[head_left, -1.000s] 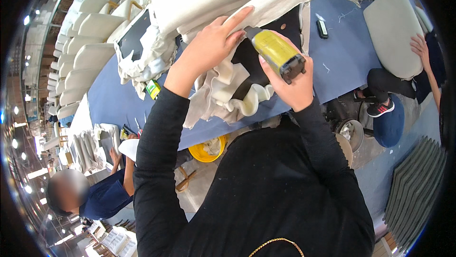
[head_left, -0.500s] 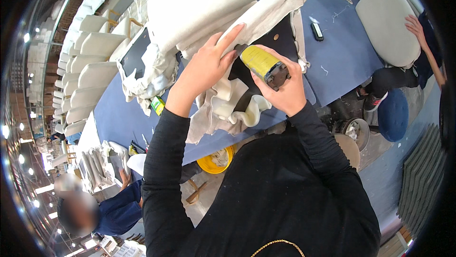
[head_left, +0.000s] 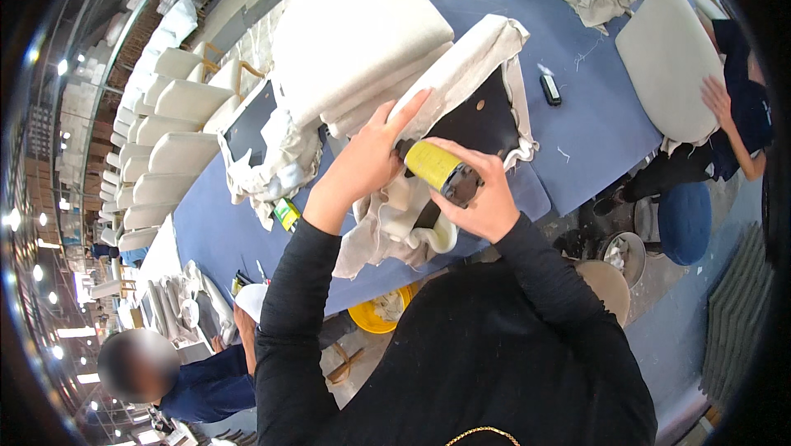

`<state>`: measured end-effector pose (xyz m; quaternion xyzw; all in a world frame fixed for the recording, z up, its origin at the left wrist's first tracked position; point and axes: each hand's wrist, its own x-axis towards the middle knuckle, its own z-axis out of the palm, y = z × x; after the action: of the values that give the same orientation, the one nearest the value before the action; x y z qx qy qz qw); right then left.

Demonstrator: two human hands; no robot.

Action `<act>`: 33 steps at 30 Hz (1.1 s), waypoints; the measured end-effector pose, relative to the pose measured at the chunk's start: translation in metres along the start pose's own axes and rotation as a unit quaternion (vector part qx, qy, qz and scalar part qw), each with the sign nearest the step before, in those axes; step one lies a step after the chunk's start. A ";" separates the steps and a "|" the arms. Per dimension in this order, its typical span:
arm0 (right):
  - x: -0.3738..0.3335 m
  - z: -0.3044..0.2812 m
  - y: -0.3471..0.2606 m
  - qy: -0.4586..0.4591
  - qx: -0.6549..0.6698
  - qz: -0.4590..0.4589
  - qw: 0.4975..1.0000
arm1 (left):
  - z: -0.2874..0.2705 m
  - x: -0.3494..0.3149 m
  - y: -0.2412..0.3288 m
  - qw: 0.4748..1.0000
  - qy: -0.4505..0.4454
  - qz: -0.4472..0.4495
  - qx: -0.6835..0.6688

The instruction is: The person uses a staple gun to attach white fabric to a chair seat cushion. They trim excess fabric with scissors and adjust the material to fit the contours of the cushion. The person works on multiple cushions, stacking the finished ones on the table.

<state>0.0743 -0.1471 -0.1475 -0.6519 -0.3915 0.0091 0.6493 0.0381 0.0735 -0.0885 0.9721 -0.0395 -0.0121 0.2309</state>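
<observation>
My right hand (head_left: 484, 189) is wrapped around a bottle-shaped yellow-and-black thing (head_left: 435, 164), held tilted. Its narrow dark end points toward my left thumb. My left hand (head_left: 362, 154) grips the cream fabric cover (head_left: 470, 55) at its near end; the index finger stretches along the cloth and the other fingertips are partly hidden. The cover lies around a black panel (head_left: 471, 123). Loose cream fabric and padding (head_left: 395, 224) spill below my hands, over the table's near edge.
Stacked cream chair pads (head_left: 362, 34) rise just beyond my left hand. A black device (head_left: 549, 88) lies on the blue table (head_left: 589, 129). At right, a co-worker's hand (head_left: 717, 102) touches a cream pad (head_left: 669, 59). A yellow bucket (head_left: 375, 320) stands below; another person is lower left.
The work and table appear lower in view. The yellow-and-black thing has shifted slightly left, its narrow end now closer to my left thumb. The co-worker's hand at right has moved down.
</observation>
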 end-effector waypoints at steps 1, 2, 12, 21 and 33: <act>0.000 0.001 0.000 0.000 -0.003 -0.007 1.000 | -0.001 -0.001 0.000 1.000 -0.002 -0.002 0.002; 0.001 0.003 0.002 0.000 -0.005 -0.013 1.000 | -0.002 -0.001 0.001 1.000 -0.008 -0.012 0.003; -0.009 0.014 0.000 -0.001 -0.020 -0.015 1.000 | -0.004 -0.005 -0.005 0.999 0.000 0.040 -0.019; -0.026 -0.030 0.030 -0.027 0.147 0.374 0.915 | -0.001 -0.036 -0.021 0.994 0.048 0.021 -0.097; -0.172 -0.304 0.290 0.113 -0.085 0.483 0.864 | 0.075 -0.229 0.050 0.957 0.204 -0.150 -0.142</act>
<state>0.2582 -0.4489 -0.4327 -0.8089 0.0493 0.2141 0.5454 -0.1969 0.0138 -0.1319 0.9058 0.1572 0.1467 0.3651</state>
